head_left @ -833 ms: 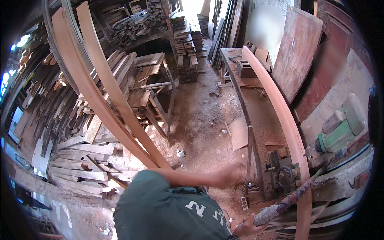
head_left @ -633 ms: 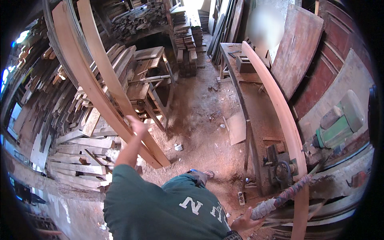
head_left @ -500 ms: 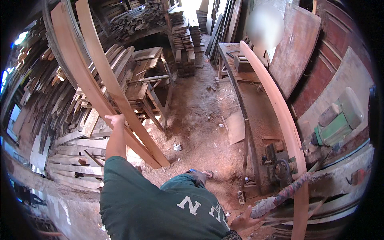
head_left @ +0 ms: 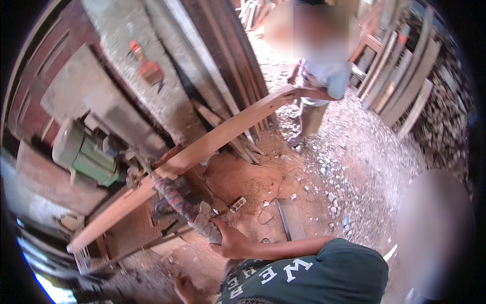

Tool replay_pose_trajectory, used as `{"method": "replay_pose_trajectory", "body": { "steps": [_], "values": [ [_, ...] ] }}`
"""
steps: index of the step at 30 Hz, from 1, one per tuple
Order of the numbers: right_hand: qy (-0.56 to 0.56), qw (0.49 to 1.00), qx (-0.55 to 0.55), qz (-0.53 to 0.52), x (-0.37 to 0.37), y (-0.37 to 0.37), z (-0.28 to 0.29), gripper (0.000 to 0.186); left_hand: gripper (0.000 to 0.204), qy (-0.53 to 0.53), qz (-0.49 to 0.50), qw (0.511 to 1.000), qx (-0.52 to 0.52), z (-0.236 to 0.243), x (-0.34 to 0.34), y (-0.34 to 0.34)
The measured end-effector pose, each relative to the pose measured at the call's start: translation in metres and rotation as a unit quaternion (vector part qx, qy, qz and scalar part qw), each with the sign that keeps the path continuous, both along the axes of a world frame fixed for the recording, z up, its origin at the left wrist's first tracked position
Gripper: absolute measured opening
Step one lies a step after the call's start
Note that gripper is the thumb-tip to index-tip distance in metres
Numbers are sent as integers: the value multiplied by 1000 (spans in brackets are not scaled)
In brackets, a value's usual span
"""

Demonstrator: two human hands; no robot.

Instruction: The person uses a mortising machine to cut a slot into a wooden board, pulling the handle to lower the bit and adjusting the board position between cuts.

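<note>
My right hand (head_left: 230,240) is closed on the cloth-wrapped end of a lever (head_left: 178,197), its arm reaching in from the right. The lever slants up and left to a machine with a green motor housing (head_left: 93,157). A long, gently curved wooden plank (head_left: 223,139) lies across the machine, just beyond the lever. Another person's hand (head_left: 292,93) is at the plank's far right end. My left hand (head_left: 186,289) is low at the bottom edge, away from the lever; its fingers are blurred.
A red-handled tool (head_left: 147,68) hangs on the wall. A power strip (head_left: 238,203) and cable lie on the sawdust floor. Boards (head_left: 223,61) lean behind the plank, and more timber (head_left: 405,81) stands at upper right. A blurred shape (head_left: 435,233) fills the right side.
My view has swung to the right, bringing another person at the plank's end into sight. My left hand is off the upright planks. My right hand stays on the lever.
</note>
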State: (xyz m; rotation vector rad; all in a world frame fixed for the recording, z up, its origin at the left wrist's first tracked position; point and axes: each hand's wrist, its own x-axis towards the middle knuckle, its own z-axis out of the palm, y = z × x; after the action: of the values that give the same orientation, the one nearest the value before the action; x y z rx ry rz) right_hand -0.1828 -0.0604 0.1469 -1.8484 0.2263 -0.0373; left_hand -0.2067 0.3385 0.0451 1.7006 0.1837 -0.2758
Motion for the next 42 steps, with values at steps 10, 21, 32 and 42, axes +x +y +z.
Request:
{"method": "replay_pose_trajectory", "body": {
  "steps": [10,21,32,42],
  "values": [
    [31,996,-22,-84,-5,11,14,64,25,-486,-438,707,268,183,142,-322],
    [0,997,-70,-26,5,18,-34,37,31,-522,-541,569,334,159,156,-342],
    [-20,996,-83,-33,11,20,-78,38,25,-472,-540,623,312,122,160,-339],
    [11,993,-119,-23,16,19,-114,49,26,-441,-534,621,367,92,161,-342]
  ]
}}
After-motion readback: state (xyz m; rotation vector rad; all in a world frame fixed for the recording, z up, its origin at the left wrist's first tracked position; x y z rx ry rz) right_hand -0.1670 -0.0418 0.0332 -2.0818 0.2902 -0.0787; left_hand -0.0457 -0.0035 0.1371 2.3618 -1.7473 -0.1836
